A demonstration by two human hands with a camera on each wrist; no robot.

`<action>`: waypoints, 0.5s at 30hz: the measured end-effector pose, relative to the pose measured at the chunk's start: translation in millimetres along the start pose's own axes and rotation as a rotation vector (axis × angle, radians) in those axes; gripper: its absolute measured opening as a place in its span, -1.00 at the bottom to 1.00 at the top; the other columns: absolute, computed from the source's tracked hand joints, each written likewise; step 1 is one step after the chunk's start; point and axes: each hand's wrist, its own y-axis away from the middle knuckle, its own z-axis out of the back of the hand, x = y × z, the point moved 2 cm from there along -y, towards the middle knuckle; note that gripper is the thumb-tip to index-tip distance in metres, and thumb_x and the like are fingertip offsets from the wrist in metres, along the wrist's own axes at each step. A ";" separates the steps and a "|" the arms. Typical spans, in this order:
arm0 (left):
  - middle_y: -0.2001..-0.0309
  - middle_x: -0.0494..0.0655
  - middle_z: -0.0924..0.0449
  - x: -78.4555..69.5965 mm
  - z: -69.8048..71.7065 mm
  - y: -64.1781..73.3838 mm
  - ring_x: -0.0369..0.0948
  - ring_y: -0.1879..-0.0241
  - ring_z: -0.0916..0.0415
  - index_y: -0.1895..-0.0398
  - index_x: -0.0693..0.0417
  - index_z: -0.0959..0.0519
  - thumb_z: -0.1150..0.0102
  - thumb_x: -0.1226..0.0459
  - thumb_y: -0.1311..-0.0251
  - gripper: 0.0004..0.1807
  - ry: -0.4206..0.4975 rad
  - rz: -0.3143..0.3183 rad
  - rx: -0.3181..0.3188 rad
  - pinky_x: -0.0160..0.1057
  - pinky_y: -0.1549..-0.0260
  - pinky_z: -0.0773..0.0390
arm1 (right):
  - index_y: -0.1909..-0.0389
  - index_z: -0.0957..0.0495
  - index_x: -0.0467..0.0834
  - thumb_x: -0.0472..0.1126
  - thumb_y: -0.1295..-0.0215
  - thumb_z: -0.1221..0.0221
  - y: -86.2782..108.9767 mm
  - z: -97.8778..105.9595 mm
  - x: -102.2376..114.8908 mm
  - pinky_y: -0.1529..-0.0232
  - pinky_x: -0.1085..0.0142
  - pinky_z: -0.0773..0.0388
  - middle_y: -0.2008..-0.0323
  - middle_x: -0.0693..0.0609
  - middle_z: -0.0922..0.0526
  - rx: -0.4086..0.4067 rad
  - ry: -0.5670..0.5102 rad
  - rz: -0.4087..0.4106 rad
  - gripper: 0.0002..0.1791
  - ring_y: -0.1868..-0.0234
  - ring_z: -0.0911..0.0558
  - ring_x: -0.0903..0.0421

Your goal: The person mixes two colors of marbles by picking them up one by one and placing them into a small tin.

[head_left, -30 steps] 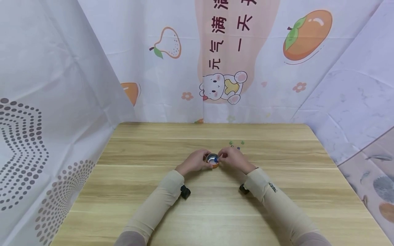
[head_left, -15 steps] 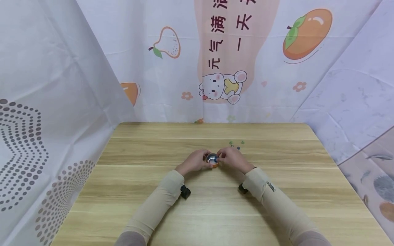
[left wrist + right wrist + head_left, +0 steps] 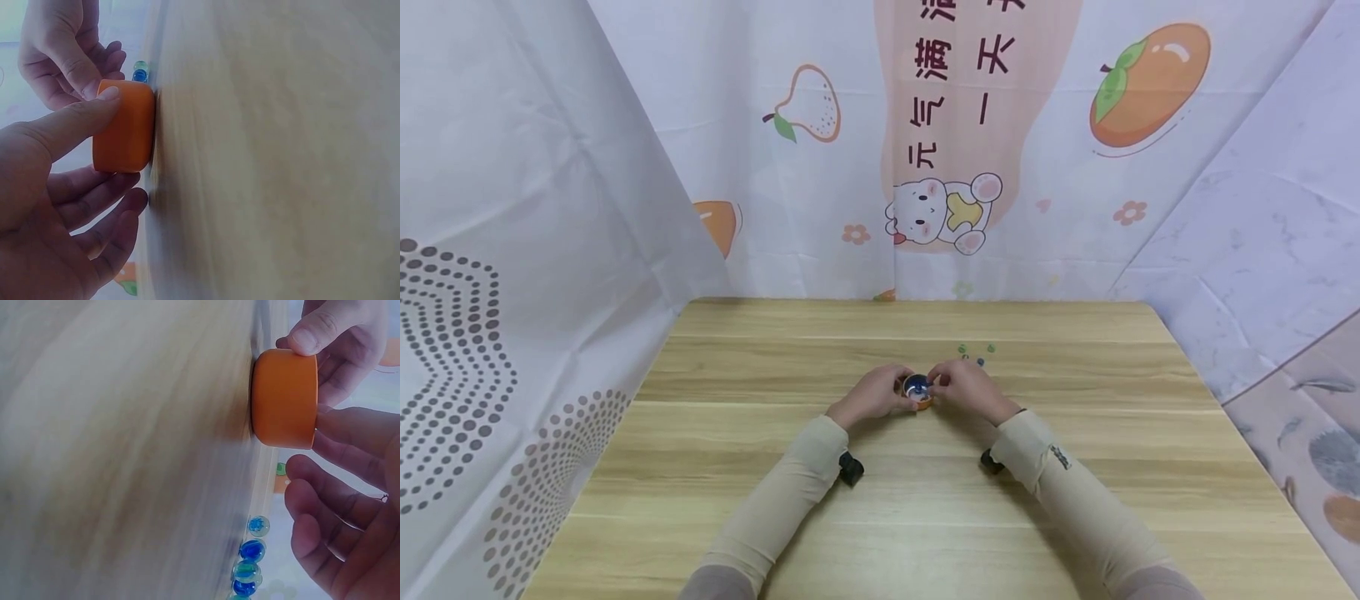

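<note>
A small orange bowl (image 3: 922,404) with a shiny metal inside stands on the wooden table. My left hand (image 3: 877,392) grips it, its thumb (image 3: 81,119) on the near side and fingers beneath in the left wrist view. Blue shows inside the bowl in the head view, apparently a blue marble (image 3: 917,388) with its reflection. At the right rim is my right hand (image 3: 967,389), thumb and forefinger over the edge. In the right wrist view its other fingers (image 3: 331,512) curl loosely, holding nothing visible. The bowl's wall hides the fingertips and the inside there.
Several glass marbles lie behind my right hand, among them a green marble (image 3: 992,348) and a blue marble (image 3: 981,362). The wooden table (image 3: 760,467) reaches to a printed curtain (image 3: 820,200) at the back, with more curtains at both sides.
The blue marble pinched in my right fingertips at the rim has gone into the bowl, where blue now shows. My left hand has stayed on the bowl.
</note>
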 end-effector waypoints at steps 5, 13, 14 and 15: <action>-0.01 -0.08 -0.62 0.8 -0.1 -1.1 -0.17 0.01 -0.53 -0.17 0.08 -0.53 -0.44 0.12 -0.07 -0.42 -0.003 0.000 -0.007 -0.11 -0.07 -0.50 | 0.18 -0.70 -0.14 -0.20 -0.21 -0.31 -0.3 1.3 0.2 0.42 0.35 -0.46 0.41 0.02 -0.66 -0.002 -0.005 0.004 -0.82 0.44 -0.53 0.17; -0.03 -0.06 -0.61 0.9 -1.3 -1.1 -0.16 -0.01 -0.53 -0.17 0.09 -0.53 -0.44 0.11 -0.06 -0.41 -0.013 -0.003 -0.002 -0.09 -0.08 -0.50 | 0.20 -0.70 -0.14 -0.19 -0.21 -0.32 1.9 2.3 1.6 0.40 0.35 -0.45 0.41 0.03 -0.66 0.005 -0.002 0.012 -0.83 0.42 -0.53 0.17; -0.02 -0.06 -0.62 0.9 -1.4 -1.0 -0.16 0.00 -0.53 -0.17 0.09 -0.53 -0.44 0.11 -0.06 -0.41 -0.012 -0.002 -0.003 -0.09 -0.08 -0.50 | 0.20 -0.70 -0.13 -0.18 -0.21 -0.32 2.1 2.3 1.5 0.40 0.35 -0.45 0.42 0.03 -0.66 0.005 -0.001 0.014 -0.83 0.43 -0.52 0.18; -0.02 -0.05 -0.62 1.1 -1.5 -1.1 -0.16 0.01 -0.53 -0.17 0.10 -0.52 -0.44 0.12 -0.06 -0.41 -0.012 -0.001 -0.004 -0.09 -0.07 -0.50 | 0.20 -0.70 -0.13 -0.18 -0.21 -0.31 2.2 2.3 1.3 0.41 0.35 -0.45 0.42 0.03 -0.66 0.005 -0.001 0.019 -0.83 0.43 -0.52 0.18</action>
